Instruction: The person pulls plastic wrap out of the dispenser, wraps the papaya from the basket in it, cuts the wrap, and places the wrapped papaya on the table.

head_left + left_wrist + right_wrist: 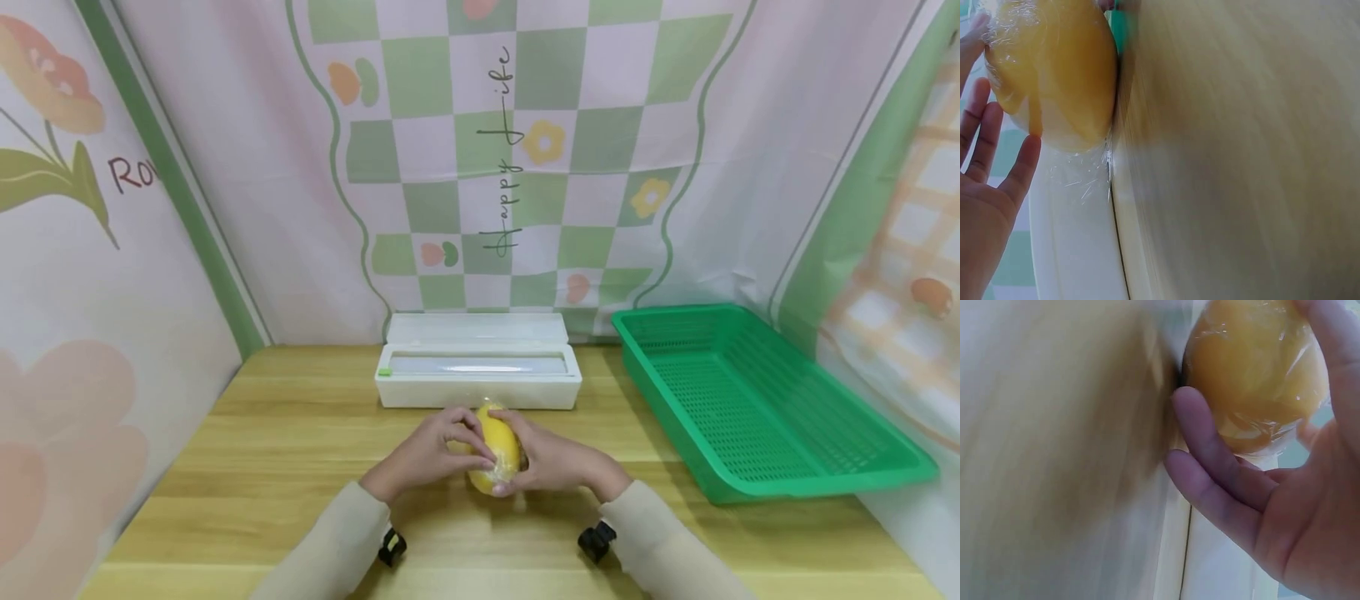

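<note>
A yellow oval fruit (501, 440), mango-like in shape, sits between the two hands above the wooden table. Clear cling film (1016, 25) is wrapped round it, wrinkled, with a loose flap hanging off one end. My left hand (442, 446) is at its left side, thumb and forefinger pinching the film on top. In the left wrist view its other fingers are spread beside the fruit, the little fingertip touching it. My right hand (551, 454) grips the fruit from the right, with the thumb at the near end and fingers towards the far end.
Just beyond the fruit stands a white cling film dispenser (480, 392), its lid raised, a roll inside and a green slider at its left. A green plastic basket (720, 487) stands on the right of the wooden table (300, 467). Patterned curtains (480, 200) hang behind and at the sides.
</note>
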Demonstrator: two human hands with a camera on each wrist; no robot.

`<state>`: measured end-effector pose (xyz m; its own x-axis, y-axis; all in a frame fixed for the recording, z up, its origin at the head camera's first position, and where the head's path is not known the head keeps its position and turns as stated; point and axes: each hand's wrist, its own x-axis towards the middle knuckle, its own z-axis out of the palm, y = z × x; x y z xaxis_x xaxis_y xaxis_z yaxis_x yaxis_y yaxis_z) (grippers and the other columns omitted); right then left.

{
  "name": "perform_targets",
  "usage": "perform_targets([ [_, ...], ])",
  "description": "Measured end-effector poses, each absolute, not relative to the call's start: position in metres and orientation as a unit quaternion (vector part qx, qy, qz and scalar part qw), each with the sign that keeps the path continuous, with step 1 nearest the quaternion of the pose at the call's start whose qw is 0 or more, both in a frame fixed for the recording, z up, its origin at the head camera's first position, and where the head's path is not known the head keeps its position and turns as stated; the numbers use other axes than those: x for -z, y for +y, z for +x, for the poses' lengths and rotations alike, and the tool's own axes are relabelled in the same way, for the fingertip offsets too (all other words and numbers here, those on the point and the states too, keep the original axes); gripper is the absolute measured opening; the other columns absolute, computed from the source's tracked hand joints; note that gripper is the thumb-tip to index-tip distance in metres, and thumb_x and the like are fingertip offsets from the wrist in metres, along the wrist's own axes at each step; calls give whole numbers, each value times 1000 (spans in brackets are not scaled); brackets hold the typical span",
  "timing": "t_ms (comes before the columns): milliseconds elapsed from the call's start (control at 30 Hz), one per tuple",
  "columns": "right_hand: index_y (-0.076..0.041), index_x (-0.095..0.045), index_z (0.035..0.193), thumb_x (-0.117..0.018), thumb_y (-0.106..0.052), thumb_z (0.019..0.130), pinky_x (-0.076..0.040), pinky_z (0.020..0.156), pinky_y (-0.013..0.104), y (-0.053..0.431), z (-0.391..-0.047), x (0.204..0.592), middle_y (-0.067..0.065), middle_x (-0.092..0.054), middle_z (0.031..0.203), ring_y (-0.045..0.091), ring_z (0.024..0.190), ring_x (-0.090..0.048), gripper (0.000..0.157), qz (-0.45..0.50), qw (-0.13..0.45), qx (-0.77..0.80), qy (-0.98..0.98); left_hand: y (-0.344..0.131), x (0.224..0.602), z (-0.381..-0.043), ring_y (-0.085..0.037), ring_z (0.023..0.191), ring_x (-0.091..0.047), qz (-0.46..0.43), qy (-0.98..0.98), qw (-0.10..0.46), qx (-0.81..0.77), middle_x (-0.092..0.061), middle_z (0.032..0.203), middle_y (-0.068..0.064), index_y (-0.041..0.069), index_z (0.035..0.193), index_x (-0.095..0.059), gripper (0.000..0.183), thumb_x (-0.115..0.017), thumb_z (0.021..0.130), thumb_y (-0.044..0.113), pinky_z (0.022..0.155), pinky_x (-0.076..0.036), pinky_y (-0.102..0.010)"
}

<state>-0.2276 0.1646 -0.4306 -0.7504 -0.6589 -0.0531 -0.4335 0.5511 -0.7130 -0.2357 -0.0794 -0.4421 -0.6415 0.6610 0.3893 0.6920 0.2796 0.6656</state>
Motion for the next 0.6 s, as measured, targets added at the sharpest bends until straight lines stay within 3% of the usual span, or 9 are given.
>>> perform_targets([
  [133, -10, -15, 157, -82, -45, 82, -43, 104, 44, 167, -231, 427, 22, -35, 151, 28, 129, -46, 106, -316, 178, 361, 859, -79, 441, -235, -9, 101, -54, -425, -803, 23, 418, -59, 104, 15, 24, 90, -81, 10, -81, 83, 32, 93, -47, -32],
  [367, -6, -14, 157, -76, -37, 90, -50, 92, 36, 171, -236, 424, 17, -52, 126, 18, 106, -59, 96, -314, 214, 391, 838, -78, 441, -234, -9, 103, -53, -423, -804, 25, 417, -59, 105, 14, 26, 90, -80, 10, -81, 83, 34, 95, -46, -34],
  [600, -18, -11, 158, -69, -45, 94, -46, 99, 44, 177, -240, 424, 20, -46, 134, 28, 119, -53, 90, -307, 264, 408, 818, -76, 442, -233, -8, 104, -53, -428, -804, 29, 412, -61, 106, 10, 26, 91, -80, 10, -80, 85, 34, 95, -46, -34],
])
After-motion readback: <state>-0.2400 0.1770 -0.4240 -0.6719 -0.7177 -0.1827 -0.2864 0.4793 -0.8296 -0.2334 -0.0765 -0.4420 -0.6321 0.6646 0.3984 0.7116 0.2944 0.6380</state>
